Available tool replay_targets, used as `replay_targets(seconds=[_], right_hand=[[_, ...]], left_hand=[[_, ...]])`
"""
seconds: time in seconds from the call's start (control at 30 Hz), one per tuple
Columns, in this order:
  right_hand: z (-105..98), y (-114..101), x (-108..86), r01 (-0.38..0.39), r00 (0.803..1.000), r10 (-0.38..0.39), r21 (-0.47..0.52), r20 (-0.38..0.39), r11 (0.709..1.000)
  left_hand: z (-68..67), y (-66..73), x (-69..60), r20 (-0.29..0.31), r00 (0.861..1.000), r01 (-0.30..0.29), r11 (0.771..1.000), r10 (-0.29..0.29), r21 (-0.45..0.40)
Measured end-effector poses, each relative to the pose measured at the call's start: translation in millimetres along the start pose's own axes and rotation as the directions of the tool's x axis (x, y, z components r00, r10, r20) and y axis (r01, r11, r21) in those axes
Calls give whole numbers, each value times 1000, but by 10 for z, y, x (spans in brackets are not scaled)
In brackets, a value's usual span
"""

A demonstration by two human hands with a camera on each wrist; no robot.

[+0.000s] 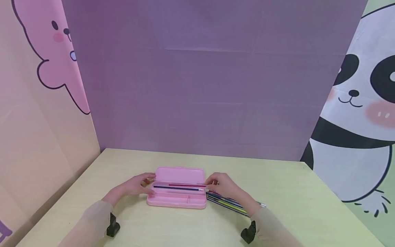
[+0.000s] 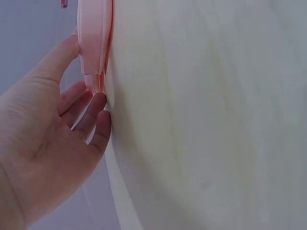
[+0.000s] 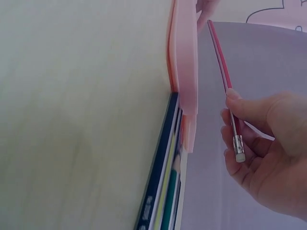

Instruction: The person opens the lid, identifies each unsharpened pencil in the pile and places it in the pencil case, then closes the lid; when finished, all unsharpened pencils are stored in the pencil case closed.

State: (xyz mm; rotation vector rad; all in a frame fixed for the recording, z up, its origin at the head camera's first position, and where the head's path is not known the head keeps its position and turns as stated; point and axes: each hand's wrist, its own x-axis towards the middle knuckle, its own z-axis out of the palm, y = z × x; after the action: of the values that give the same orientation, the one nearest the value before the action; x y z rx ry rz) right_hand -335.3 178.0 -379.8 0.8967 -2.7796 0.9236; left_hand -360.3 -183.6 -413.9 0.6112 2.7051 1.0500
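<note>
A pink pencil case (image 1: 176, 200) lies open on the table, its lid (image 1: 179, 175) folded back. My left hand (image 1: 139, 183) holds the case by its left end, thumb at the tray's edge and fingers by the lid. Between thumb and fingers my right hand (image 3: 268, 143) pinches a red pencil (image 3: 221, 60) near its white eraser end. That pencil is held above the case, pointing left. A dark pencil (image 1: 177, 188) lies along the case's long compartment. Beneath my right hand, several pencils (image 1: 226, 202) lie bunched on the table beside the case's right end.
The case's front part has a small divider (image 1: 188, 199). The light wooden table (image 1: 148, 226) ends at a purple backdrop (image 1: 197, 103). Cartoon panels stand left and right. Each wrist wears a small black camera (image 1: 113, 226).
</note>
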Motion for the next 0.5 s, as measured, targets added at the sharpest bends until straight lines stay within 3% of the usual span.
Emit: replay_targets(seconds=[0.5], right_hand=[[206,-70,158,-19,999,20,-12,27,1000]], left_hand=[[-2,60,-36,-7,1000,-11,1000,11,0]])
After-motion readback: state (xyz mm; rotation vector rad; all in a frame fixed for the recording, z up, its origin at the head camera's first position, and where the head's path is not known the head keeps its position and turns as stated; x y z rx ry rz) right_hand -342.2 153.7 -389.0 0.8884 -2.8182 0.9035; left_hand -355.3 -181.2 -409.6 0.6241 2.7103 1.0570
